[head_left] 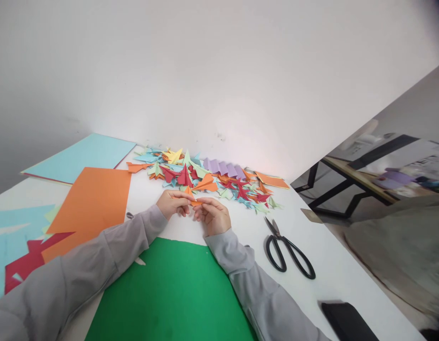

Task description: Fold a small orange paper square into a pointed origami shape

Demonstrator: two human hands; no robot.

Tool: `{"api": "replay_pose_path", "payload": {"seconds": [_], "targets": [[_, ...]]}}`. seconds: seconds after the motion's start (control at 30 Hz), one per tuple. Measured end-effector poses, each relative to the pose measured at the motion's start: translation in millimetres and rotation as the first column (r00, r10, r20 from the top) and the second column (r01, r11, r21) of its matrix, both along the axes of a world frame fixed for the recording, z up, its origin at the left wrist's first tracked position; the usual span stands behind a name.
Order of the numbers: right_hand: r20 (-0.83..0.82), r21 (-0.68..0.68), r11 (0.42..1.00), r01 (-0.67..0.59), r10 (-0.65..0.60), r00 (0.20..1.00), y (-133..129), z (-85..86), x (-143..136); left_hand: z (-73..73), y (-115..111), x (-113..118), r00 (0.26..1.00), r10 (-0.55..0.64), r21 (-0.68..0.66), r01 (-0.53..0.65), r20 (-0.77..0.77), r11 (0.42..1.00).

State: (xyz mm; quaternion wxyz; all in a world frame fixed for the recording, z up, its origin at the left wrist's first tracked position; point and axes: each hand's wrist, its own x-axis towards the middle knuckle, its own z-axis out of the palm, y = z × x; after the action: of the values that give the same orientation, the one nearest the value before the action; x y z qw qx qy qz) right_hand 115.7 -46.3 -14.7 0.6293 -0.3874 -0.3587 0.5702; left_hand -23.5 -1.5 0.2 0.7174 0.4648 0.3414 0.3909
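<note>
My left hand [174,203] and my right hand [213,216] meet over the white table [322,246], both pinching a small orange folded paper piece [194,202] between the fingertips. Most of that piece is hidden by my fingers. Just beyond my hands lies a pile of folded paper shapes [205,177] in red, orange, blue, green, yellow and purple. Grey sleeves cover both forearms.
A green sheet [169,293] lies under my arms. An orange sheet [91,208] and light blue sheets [80,156] lie to the left, with red scraps [27,265]. Black scissors [287,248] rest to the right, a black object [347,322] near the table's right edge.
</note>
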Motion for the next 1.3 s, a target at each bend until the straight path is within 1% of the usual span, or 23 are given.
{"api": "replay_pose_path", "payload": {"seconds": [0.1, 0.2, 0.37, 0.47, 0.6, 0.83, 1.03, 1.17, 1.3], "targets": [[0.017, 0.022, 1.000, 0.005, -0.005, 1.000, 0.1, -0.3, -0.1, -1.3, -0.6, 0.2, 1.000, -0.002, 0.020, 0.002, 0.002, 1.000], [0.036, 0.022, 1.000, 0.012, -0.013, 0.999, 0.5, -0.3, -1.2, -2.9, -1.7, 1.2, 0.999, 0.029, 0.058, -0.027, -0.026, 0.998], [0.126, 0.004, 0.997, 0.081, -0.081, 0.989, 0.3, -1.0, -6.2, -4.1, -2.7, 2.7, 0.995, 0.061, 0.141, -0.049, -0.078, 0.989], [0.174, 0.020, 0.996, 0.081, -0.084, 0.981, -0.2, -1.5, -8.1, -4.8, -2.9, 3.0, 0.991, 0.085, 0.152, -0.069, -0.100, 0.986], [0.201, 0.025, 0.995, 0.094, -0.097, 0.975, -0.5, -0.3, -8.2, -6.3, -2.8, 2.5, 0.990, 0.079, 0.152, -0.060, -0.119, 0.987], [0.196, 0.033, 0.993, 0.115, -0.119, 0.973, -1.0, 1.3, -7.8, -7.3, -2.1, 1.9, 0.993, 0.053, 0.172, -0.035, -0.104, 0.985], [0.147, -0.005, 0.998, 0.065, -0.064, 0.987, -1.4, 0.5, -6.5, -5.5, -2.3, 3.1, 0.986, 0.105, 0.147, -0.085, -0.130, 0.985], [0.133, -0.024, 0.995, 0.098, -0.093, 0.987, -1.2, 0.4, -6.3, -7.4, -0.6, 2.7, 0.985, 0.105, 0.163, -0.082, -0.137, 0.983], [0.145, -0.008, 0.992, 0.128, -0.125, 0.981, -1.5, 0.1, -7.3, -10.4, 0.8, 2.8, 0.981, 0.124, 0.187, -0.095, -0.151, 0.978]]}}
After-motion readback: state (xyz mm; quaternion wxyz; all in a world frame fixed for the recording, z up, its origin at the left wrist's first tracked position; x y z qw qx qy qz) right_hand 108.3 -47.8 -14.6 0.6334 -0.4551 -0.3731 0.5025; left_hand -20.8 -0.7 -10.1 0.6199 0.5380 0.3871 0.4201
